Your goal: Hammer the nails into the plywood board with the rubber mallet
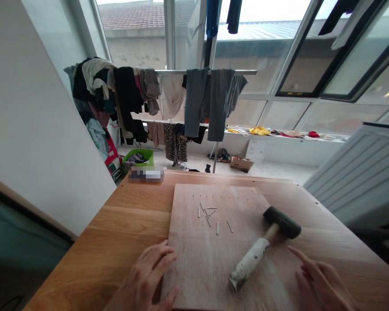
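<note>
In the head view, a pale, square plywood board (210,246) lies flat on a light oak table (123,224), filling the lower middle of the frame; the left hand (149,276) sits at the lower left of the board, fingers spread and loosely curled, the fingertips resting on the board's left edge and the thumb low against its near corner; it clasps nothing. The right hand (320,280) is at the lower right of the frame, open, fingers extended and pointing up-left, lying on the table just off the board's right side; it too holds nothing, and the two hands are well apart.

Between them, nearer the right hand, a mallet with a black head and a white-wrapped, worn wooden handle (262,250) lies diagonally on the board, head toward the upper right, handle end toward the bottom centre; neither hand touches it. Above the mallet, in the middle of the board, a loose scatter of small steel nails (210,214) lies flat; a row of tiny dots runs along the board's far edge, too small to tell what they are.

In the upper half of the frame a clothes rack hung with grey trousers and mixed garments (168,99) stands before large windows (278,65); a green basket (138,157) sits on the floor at centre left.
</note>
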{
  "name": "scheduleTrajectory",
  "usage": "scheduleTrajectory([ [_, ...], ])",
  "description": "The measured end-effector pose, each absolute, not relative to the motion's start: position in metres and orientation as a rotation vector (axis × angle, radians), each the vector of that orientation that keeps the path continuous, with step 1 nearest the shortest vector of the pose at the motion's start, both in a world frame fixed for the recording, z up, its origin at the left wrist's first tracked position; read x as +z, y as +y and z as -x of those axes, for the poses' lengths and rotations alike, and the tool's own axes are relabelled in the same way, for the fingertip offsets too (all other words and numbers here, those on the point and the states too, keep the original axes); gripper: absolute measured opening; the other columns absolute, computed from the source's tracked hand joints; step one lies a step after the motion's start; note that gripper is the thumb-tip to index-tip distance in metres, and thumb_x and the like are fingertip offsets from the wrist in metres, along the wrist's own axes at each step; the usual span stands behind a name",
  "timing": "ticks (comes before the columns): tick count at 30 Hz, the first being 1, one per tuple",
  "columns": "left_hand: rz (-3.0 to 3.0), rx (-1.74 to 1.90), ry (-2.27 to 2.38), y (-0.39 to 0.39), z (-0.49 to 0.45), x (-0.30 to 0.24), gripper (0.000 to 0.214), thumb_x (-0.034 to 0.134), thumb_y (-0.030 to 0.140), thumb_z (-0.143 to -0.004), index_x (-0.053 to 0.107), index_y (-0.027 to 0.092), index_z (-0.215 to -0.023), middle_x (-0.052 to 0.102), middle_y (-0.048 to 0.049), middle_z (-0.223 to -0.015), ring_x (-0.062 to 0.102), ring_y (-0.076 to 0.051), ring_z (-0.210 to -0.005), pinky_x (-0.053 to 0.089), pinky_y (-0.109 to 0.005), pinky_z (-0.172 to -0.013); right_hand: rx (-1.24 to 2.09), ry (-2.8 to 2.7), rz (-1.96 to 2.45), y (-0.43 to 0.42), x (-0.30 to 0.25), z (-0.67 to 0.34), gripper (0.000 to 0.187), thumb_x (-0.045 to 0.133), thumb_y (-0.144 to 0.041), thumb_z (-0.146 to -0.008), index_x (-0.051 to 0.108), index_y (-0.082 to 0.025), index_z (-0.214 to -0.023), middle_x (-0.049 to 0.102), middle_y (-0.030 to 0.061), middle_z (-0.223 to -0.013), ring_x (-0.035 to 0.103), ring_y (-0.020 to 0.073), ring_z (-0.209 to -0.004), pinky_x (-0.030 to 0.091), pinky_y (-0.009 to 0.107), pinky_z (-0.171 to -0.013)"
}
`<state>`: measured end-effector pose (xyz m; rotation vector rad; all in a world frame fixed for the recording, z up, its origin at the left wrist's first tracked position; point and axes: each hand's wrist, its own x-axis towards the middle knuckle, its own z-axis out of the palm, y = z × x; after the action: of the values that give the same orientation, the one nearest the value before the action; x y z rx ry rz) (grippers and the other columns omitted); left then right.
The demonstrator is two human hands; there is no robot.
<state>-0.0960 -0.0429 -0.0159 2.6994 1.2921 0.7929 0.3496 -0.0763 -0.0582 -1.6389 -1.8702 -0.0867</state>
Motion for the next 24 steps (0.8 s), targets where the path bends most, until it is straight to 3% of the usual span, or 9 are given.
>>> scheduleTrajectory([
  [3,-2.776,0.835,1.212,-0.042,0.085,-0.032,0.044,0.069,0.043,-0.084,0.062,0.024,-0.123,0.068,-0.0121,-0.126,0.057,-0.037,-0.131,0.049,-0.056,-0.110,-0.082,-2.004,1.637,-0.062,-0.048,-0.330,0.060,0.050,-0.025,-0.091,0.048,-0.041,-0.149,0.069,0.0035,-0.092,0.074,0.0213,-0.074,0.061,0.028,-0.063],
  [5,-2.839,0.911,1.074,-0.040,0.069,-0.050,0.041,0.065,0.047,-0.088,0.062,0.022,-0.121,0.069,-0.0130,-0.122,0.057,-0.037,-0.129,0.049,-0.057,-0.108,-0.164,-2.091,1.575,-0.046,-0.041,-0.321,0.055,0.048,-0.017,-0.090,0.058,-0.037,-0.140,0.066,0.0020,-0.087,0.072,0.0183,-0.072,0.059,0.026,-0.064],
  [6,-2.881,0.953,0.974,-0.039,0.059,-0.060,0.035,0.061,0.045,-0.092,0.062,0.022,-0.118,0.070,-0.0117,-0.116,0.060,-0.035,-0.124,0.051,-0.055,-0.106,-0.223,-2.136,1.546,-0.037,-0.038,-0.317,0.054,0.045,-0.011,-0.088,0.063,-0.034,-0.133,0.065,0.0023,-0.086,0.072,0.0174,-0.072,0.058,0.025,-0.065],
  [8,-2.872,1.009,0.958,-0.036,0.038,-0.073,0.018,0.050,0.027,-0.099,0.062,0.024,-0.112,0.072,-0.0074,-0.108,0.064,-0.028,-0.115,0.052,-0.048,-0.103,-0.319,-2.234,1.527,-0.020,-0.030,-0.311,0.050,0.041,-0.001,-0.084,0.072,-0.028,-0.112,0.065,0.0033,-0.083,0.070,0.0164,-0.070,0.055,0.024,-0.064],
  [11,-2.823,0.997,0.891,-0.032,0.013,-0.066,0.022,0.040,0.019,-0.103,0.058,0.024,-0.114,0.072,-0.0049,-0.101,0.068,-0.020,-0.092,0.056,-0.034,-0.087,-0.411,-2.378,1.575,-0.005,-0.020,-0.303,0.040,0.045,0.004,-0.081,0.071,-0.023,-0.092,0.063,0.0023,-0.074,0.066,0.0171,-0.063,0.050,0.026,-0.059],
  [14,-2.805,0.804,0.873,-0.030,-0.001,-0.035,0.026,0.044,0.033,-0.104,0.053,0.022,-0.125,0.070,-0.0076,-0.102,0.068,-0.021,-0.088,0.057,-0.032,-0.080,-0.486,-2.472,1.551,-0.005,-0.009,-0.291,0.037,0.049,0.006,-0.078,0.069,-0.022,-0.092,0.063,0.0008,-0.071,0.065,0.0181,-0.061,0.045,0.028,-0.058],
  [18,-2.640,0.573,0.963,-0.027,-0.008,0.000,0.057,0.061,0.062,-0.090,0.054,0.021,-0.129,0.067,-0.0118,-0.109,0.069,-0.023,-0.087,0.058,-0.032,-0.076,-0.524,-2.492,1.416,-0.018,0.001,-0.266,0.042,0.049,0.010,-0.069,0.067,-0.022,-0.091,0.064,-0.0003,-0.068,0.065,0.0180,-0.057,0.043,0.030,-0.058],
  [21,-2.485,0.331,0.964,-0.025,-0.010,0.013,0.047,0.064,0.057,-0.088,0.060,0.023,-0.120,0.071,-0.0069,-0.102,0.070,-0.021,-0.078,0.055,-0.028,-0.067,-0.557,-2.456,1.392,-0.024,0.001,-0.248,0.041,0.049,0.010,-0.064,0.065,-0.021,-0.085,0.063,0.0000,-0.064,0.063,0.0183,-0.054,0.041,0.031,-0.056],
  [24,-2.394,0.194,0.956,-0.022,-0.008,0.025,0.035,0.062,0.050,-0.091,0.064,0.023,-0.114,0.074,-0.0053,-0.099,0.071,-0.023,-0.083,0.054,-0.029,-0.071,-0.624,-2.449,1.433,-0.022,0.000,-0.234,0.035,0.053,0.007,-0.061,0.062,-0.021,-0.079,0.064,0.0020,-0.066,0.063,0.0206,-0.057,0.040,0.032,-0.057],
])
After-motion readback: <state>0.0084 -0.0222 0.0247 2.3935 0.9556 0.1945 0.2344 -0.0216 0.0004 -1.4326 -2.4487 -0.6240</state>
